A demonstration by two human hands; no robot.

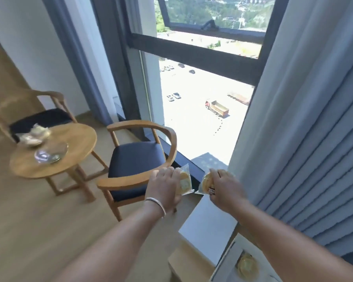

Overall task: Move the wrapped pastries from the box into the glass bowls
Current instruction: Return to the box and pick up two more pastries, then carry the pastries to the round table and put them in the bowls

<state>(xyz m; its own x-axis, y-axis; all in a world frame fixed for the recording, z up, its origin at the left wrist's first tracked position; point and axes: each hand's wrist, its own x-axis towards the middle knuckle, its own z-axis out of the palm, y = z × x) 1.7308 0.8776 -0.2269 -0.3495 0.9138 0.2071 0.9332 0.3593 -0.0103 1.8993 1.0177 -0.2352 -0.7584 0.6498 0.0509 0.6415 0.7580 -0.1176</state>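
Observation:
My left hand (165, 186) grips a round yellow pastry in clear wrap (184, 183), held out in front of me above the floor. Beside it my right hand (226, 189) holds a second wrapped pastry (208, 185) with a dark label. The white box (227, 261) lies at the bottom right under my right forearm, with another wrapped pastry (247, 265) inside. Far left, on a round wooden table (77, 147), stand two glass bowls: the far bowl (34, 137) holds wrapped pastries, the near bowl (50, 152) looks empty.
A wooden armchair with a dark seat (137, 159) stands between me and the table; a second one (35, 117) sits behind the table. A white box lid (210, 226) lies below my hands. Blue curtains (306, 139) hang at right, beside a tall window (202, 88).

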